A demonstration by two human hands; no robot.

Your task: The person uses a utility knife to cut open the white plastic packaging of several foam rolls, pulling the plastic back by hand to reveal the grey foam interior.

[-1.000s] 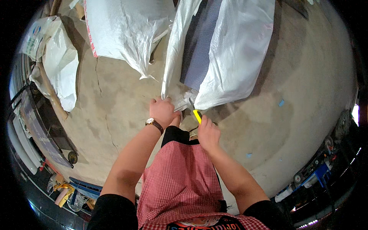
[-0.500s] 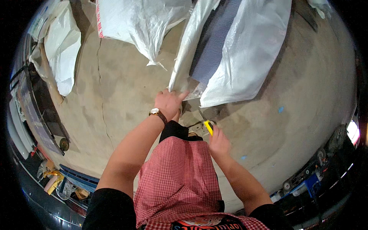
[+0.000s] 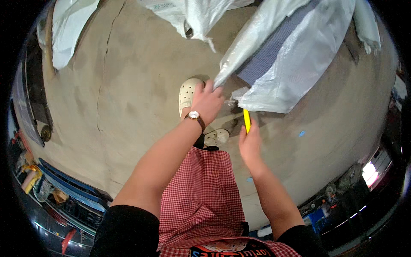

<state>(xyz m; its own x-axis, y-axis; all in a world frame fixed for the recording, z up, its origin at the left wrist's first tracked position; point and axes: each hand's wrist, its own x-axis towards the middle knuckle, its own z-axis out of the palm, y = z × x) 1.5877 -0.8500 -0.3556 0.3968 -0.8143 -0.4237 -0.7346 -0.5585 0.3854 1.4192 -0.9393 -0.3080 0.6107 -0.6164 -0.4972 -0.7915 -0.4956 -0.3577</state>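
My left hand [image 3: 208, 104] grasps one edge of the white sack [image 3: 295, 79], upper right of the frame. My right hand [image 3: 251, 145] grips a yellow knife [image 3: 247, 120], right of centre.

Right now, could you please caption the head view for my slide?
Left hand gripping white sack edge, right hand holding yellow-handled tool.
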